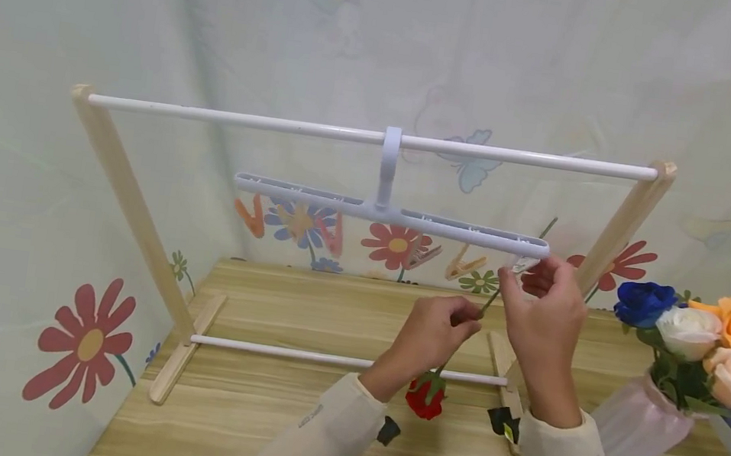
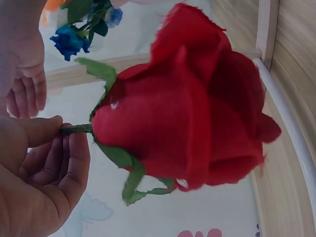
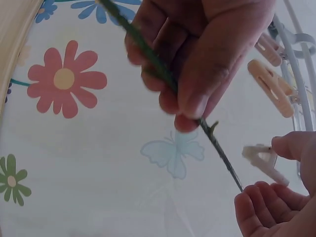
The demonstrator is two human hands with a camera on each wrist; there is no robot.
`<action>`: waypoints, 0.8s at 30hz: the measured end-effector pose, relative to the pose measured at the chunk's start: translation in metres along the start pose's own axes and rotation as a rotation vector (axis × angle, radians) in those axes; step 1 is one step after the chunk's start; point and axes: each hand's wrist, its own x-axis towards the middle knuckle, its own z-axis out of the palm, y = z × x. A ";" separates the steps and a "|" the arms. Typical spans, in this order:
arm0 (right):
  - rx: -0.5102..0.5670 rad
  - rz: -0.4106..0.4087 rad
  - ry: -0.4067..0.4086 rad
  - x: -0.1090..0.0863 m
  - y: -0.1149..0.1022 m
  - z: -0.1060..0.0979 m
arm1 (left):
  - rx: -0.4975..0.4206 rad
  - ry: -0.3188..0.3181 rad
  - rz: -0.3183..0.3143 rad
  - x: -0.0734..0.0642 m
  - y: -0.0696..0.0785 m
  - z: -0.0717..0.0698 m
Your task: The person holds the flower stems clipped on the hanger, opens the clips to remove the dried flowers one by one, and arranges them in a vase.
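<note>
In the head view my left hand (image 1: 431, 333) pinches the green stem of a red artificial rose (image 1: 426, 396), whose bloom hangs downward. Close up in the left wrist view, the big red bloom (image 2: 182, 113) sits just beyond my thumb and fingers. The stem (image 3: 148, 52) slants up past the right end of a pale hanger (image 1: 314, 197). At that end my right hand (image 1: 544, 313) holds a white clip (image 1: 522, 265) hanging under the bar. In the right wrist view, my right thumb presses the clip (image 3: 266, 160), and the stem's thin tip lies near those fingers.
The hanger hooks over the white top rod (image 1: 234, 119) of a wooden-sided rack. Several coloured clips, including an orange one (image 1: 251, 215), hang along it. At right, a pale pink vase (image 1: 638, 422) holds blue, white, orange and peach roses. Dark leaves (image 1: 504, 423) show near the right foot.
</note>
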 end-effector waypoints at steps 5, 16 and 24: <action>-0.072 -0.090 -0.048 -0.002 0.005 -0.007 | 0.027 0.002 0.035 -0.005 -0.001 -0.005; -0.220 -0.545 -0.023 -0.015 0.007 -0.012 | 0.267 0.058 0.187 -0.014 -0.011 -0.011; -0.312 -0.640 -0.139 -0.027 0.002 -0.014 | 0.538 0.153 0.331 -0.022 -0.003 -0.012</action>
